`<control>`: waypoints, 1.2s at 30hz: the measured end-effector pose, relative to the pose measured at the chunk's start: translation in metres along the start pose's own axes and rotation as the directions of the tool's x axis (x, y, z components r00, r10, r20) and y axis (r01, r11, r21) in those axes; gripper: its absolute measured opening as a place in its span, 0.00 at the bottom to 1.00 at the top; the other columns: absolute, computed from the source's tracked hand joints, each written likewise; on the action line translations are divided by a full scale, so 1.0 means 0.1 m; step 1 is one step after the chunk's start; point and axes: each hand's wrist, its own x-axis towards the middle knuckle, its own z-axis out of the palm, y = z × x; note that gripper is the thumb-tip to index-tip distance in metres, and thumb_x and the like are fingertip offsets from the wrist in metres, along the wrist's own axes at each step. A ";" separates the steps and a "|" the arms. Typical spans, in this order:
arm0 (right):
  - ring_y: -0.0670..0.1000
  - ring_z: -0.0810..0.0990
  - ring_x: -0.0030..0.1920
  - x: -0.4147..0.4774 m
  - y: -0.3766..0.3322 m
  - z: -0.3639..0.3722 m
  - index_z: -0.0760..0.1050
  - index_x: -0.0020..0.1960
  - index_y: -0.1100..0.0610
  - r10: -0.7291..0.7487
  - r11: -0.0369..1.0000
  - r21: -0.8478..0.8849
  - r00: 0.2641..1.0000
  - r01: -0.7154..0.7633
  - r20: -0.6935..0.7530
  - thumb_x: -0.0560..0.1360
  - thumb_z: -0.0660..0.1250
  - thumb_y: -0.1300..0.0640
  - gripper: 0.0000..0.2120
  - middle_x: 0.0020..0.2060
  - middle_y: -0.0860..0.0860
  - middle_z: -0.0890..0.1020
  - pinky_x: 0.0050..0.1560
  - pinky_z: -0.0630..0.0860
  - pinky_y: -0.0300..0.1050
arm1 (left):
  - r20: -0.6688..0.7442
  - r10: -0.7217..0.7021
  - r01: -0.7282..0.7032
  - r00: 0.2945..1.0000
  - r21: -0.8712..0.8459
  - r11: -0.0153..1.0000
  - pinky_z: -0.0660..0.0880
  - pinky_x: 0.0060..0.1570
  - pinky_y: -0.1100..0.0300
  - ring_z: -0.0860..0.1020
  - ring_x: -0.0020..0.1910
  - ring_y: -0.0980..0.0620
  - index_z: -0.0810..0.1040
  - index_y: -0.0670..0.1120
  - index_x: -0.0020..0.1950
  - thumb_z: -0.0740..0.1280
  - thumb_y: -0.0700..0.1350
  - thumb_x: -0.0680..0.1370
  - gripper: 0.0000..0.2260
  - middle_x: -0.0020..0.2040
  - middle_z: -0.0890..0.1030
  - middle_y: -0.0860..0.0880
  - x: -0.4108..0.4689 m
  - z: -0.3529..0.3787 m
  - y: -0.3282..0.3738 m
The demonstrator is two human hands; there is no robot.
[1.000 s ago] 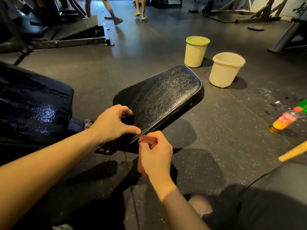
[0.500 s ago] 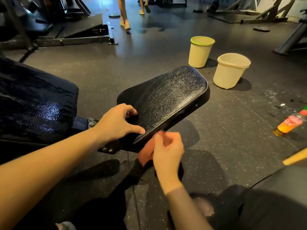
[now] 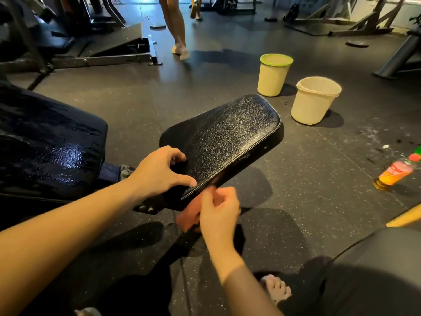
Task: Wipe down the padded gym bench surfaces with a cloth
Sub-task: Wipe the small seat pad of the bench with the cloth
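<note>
A black padded bench seat (image 3: 230,137) with cracked vinyl tilts up at the centre. My left hand (image 3: 159,172) grips its near corner, thumb on the top edge and fingers curled onto the surface. My right hand (image 3: 218,215) holds a reddish-orange cloth (image 3: 188,216) against the seat's near side edge, just below the rim; the cloth is blurred and mostly hidden behind the hand. A larger glossy black pad (image 3: 45,144) lies to the left.
Two cream buckets stand beyond the seat, one with a green rim (image 3: 273,76), one plain (image 3: 315,100). An orange drink bottle (image 3: 396,173) lies on the floor at right. A person's legs (image 3: 176,26) walk at the back. Gym frames line the far edges.
My right hand slid with the cloth to the right along the seat's side edge. My left hand kept its grip. The person at the back walked rightward.
</note>
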 end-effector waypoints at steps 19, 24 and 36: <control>0.41 0.77 0.38 1.08 -0.61 -0.58 0.78 0.47 0.59 -0.132 0.986 0.049 0.935 0.156 -0.329 0.75 0.72 0.59 0.04 0.38 0.44 0.79 0.47 0.77 0.48 | 0.013 0.019 -0.019 1.000 0.005 1.000 0.75 0.59 0.51 0.77 0.59 0.51 0.79 0.48 0.66 0.81 0.59 0.65 0.33 0.59 0.79 0.52 0.00 -0.02 0.00; 0.46 0.79 0.40 0.44 -0.26 -0.32 0.77 0.44 0.56 -0.150 0.987 -0.083 0.982 0.141 -0.115 0.78 0.70 0.56 0.06 0.35 0.46 0.79 0.46 0.74 0.50 | -0.002 0.006 -0.006 1.000 0.015 1.000 0.72 0.55 0.55 0.77 0.57 0.53 0.79 0.49 0.64 0.82 0.59 0.64 0.32 0.58 0.79 0.52 0.03 -0.01 0.01; 0.61 0.79 0.43 0.55 -0.22 -0.44 0.76 0.40 0.55 -0.159 0.973 -0.179 0.986 0.147 -0.053 0.76 0.70 0.57 0.07 0.34 0.50 0.80 0.47 0.75 0.57 | 0.000 -0.003 0.003 1.000 0.029 1.000 0.73 0.55 0.55 0.78 0.58 0.52 0.80 0.49 0.64 0.82 0.58 0.64 0.32 0.58 0.80 0.51 0.03 -0.03 0.04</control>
